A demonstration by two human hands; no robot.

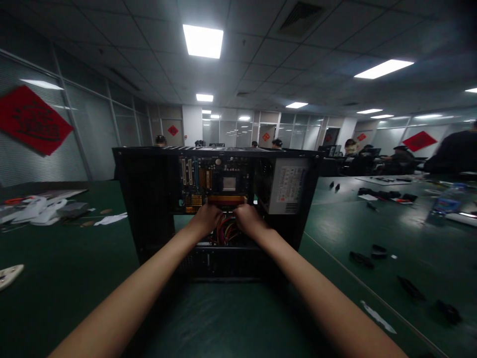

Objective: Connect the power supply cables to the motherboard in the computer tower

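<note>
Inside the open computer case (130,199) on the green table (67,278), left hand (208,219) and right hand (250,219), fingers curled, grip indeterminable, meet opposite ends of the motherboard's lower-edge memory slots (227,200).

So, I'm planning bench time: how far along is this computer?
Looks done: motherboard and power supply sit in the open case. In hand: left hand and right hand are at the orange strip on the board's lower edge. Probably left, if assembling: covering the bare silver chip, tidying the bunched cables and closing the side.
</note>
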